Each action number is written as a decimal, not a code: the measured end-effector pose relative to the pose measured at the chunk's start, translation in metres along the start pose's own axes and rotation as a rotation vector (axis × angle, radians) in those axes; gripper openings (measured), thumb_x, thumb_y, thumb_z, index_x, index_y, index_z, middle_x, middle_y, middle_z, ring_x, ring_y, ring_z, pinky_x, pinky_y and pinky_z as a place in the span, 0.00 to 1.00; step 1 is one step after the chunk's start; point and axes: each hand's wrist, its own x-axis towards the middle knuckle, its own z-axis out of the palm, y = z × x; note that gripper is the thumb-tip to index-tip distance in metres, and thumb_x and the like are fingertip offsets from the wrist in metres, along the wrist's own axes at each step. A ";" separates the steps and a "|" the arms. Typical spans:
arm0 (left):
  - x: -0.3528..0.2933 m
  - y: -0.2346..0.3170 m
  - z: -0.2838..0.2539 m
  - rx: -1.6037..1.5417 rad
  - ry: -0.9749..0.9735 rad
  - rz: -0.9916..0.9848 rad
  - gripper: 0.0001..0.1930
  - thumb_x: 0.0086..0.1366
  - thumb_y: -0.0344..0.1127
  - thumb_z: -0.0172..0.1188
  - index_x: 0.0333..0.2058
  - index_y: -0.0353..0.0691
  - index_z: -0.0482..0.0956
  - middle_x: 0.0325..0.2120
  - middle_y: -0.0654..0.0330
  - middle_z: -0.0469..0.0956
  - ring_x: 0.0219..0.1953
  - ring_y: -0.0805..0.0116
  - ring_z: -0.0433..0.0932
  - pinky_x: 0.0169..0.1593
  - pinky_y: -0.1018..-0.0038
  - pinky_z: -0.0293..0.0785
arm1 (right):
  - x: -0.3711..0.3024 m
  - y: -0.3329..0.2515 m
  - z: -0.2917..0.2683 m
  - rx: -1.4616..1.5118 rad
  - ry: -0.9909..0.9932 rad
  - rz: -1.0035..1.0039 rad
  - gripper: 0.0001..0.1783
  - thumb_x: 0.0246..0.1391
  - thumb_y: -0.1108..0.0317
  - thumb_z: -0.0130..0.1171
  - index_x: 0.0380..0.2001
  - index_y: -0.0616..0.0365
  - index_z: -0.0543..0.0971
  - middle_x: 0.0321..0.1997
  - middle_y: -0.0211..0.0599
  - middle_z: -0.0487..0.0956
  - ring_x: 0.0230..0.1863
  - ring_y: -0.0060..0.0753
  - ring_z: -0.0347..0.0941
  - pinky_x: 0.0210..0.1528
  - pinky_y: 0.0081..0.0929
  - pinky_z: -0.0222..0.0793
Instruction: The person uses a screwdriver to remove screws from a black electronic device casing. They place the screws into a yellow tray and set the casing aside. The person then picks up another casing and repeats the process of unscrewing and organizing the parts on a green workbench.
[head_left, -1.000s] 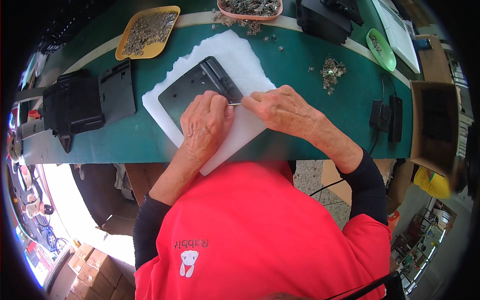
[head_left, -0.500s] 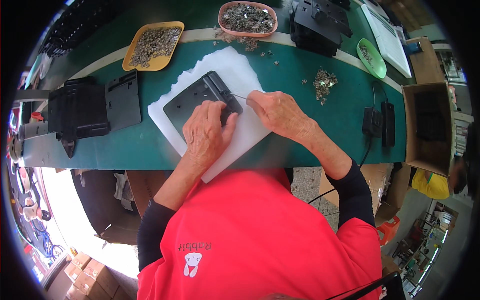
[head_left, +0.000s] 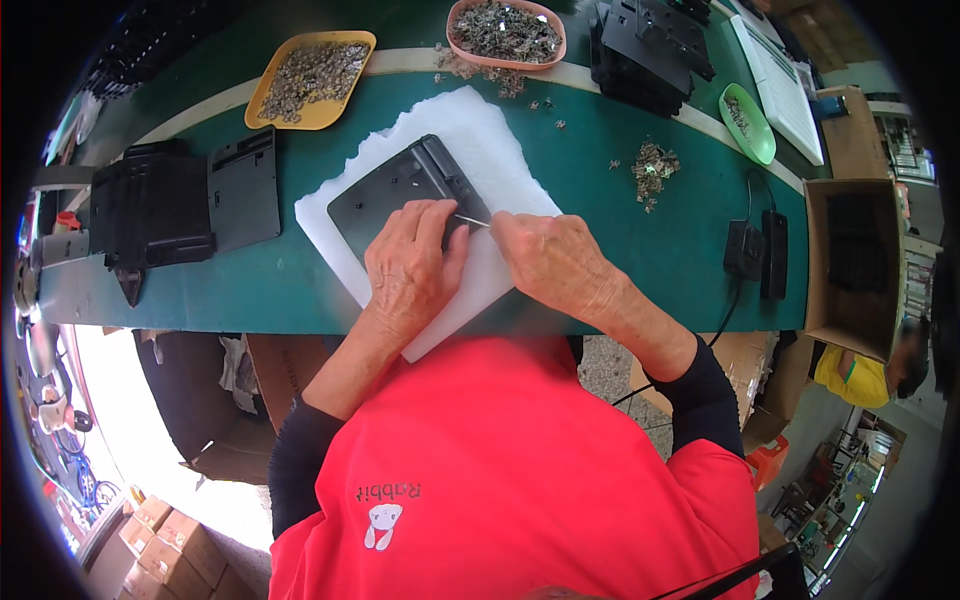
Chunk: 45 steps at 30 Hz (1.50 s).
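Observation:
A flat black plastic panel (head_left: 385, 192) with a raised ridge along its far right side lies tilted on a white foam sheet (head_left: 475, 130). My left hand (head_left: 408, 262) presses down on the panel's near right part, fingers curled and thumb close to the index finger. Whether a small part sits under those fingertips is hidden. In my closed right hand (head_left: 560, 262) is a thin metal tool (head_left: 473, 221). Its shaft points left, and the tip reaches the panel beside my left fingertips; the fist covers its other end.
Small metal parts fill a yellow tray (head_left: 284, 122), a pink tray (head_left: 510, 66) and a green dish (head_left: 764, 150). A loose pile (head_left: 654, 172) lies right of the foam. Black housings (head_left: 155, 205) lie left; stacked black panels (head_left: 640, 60) stand far right. A black adapter (head_left: 742, 250) has a cable.
My right hand has moved down and slightly left, and its tool now slants down toward the right. The left hand stays on the panel. The whole view has shifted slightly.

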 end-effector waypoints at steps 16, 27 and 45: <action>-0.002 -0.005 0.002 0.048 0.003 0.095 0.10 0.53 0.26 0.66 0.35 0.40 0.78 0.33 0.59 0.77 0.32 0.60 0.77 0.34 0.69 0.74 | -0.001 -0.007 0.011 -0.112 0.035 -0.031 0.04 0.56 0.70 0.51 0.33 0.57 0.72 0.21 0.38 0.76 0.19 0.44 0.77 0.22 0.37 0.73; -0.004 -0.010 0.003 0.075 -0.029 0.176 0.11 0.51 0.24 0.66 0.34 0.39 0.78 0.32 0.60 0.77 0.31 0.61 0.77 0.34 0.71 0.75 | -0.003 -0.009 0.012 -0.165 -0.005 -0.056 0.04 0.54 0.70 0.52 0.33 0.55 0.70 0.23 0.36 0.76 0.22 0.42 0.77 0.23 0.34 0.74; 0.000 0.000 0.001 0.054 -0.055 -0.061 0.20 0.56 0.33 0.65 0.47 0.37 0.73 0.31 0.58 0.75 0.34 0.59 0.77 0.36 0.66 0.74 | 0.021 0.002 -0.005 -0.051 0.075 0.031 0.03 0.56 0.73 0.49 0.29 0.60 0.69 0.22 0.49 0.77 0.26 0.54 0.76 0.27 0.43 0.71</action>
